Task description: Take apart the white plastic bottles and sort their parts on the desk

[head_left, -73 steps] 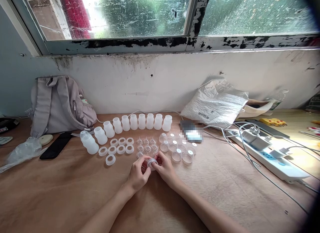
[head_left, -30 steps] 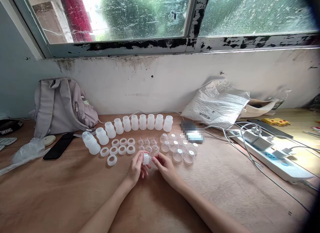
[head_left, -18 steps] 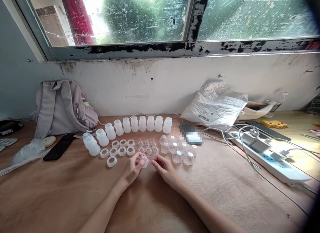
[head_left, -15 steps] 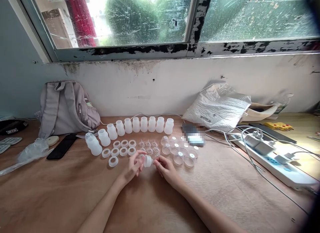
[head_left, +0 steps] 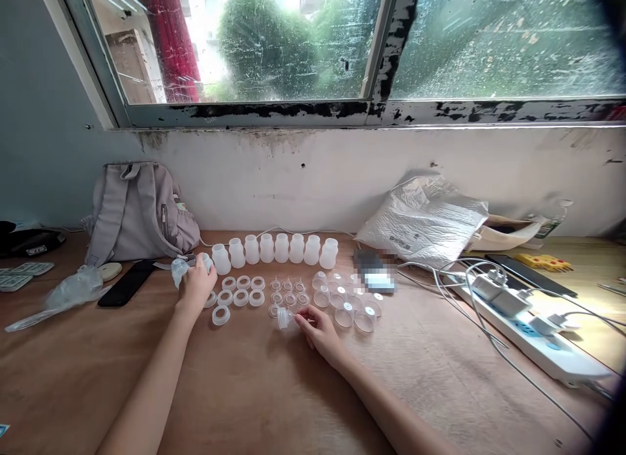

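My left hand (head_left: 196,287) is at the left end of a curved row of small frosted white bottles (head_left: 267,248), its fingers closed around one bottle (head_left: 208,262) that it partly hides. Just left of that hand, a bottle with a clear cap (head_left: 178,271) shows in part. In a fingertip pinch, my right hand (head_left: 317,331) holds a bottle nipple fitted in a ring (head_left: 283,319), low over the table. Several loose white collar rings (head_left: 221,315) lie between the hands. Clear nipples (head_left: 290,299) and clear domed caps (head_left: 344,315) are grouped beside my right hand.
A grey backpack (head_left: 139,214), a black phone (head_left: 126,283) and a plastic bag (head_left: 78,292) are at the left. To the right are a silver padded bag (head_left: 425,220), a white power strip (head_left: 538,331) and tangled cables. The wall and window stand behind the table.
My left hand has left the nipple and ring and moved left to the bottles, closing on one. My right hand keeps the nipple and ring, slightly tilted. The view has shifted a little.
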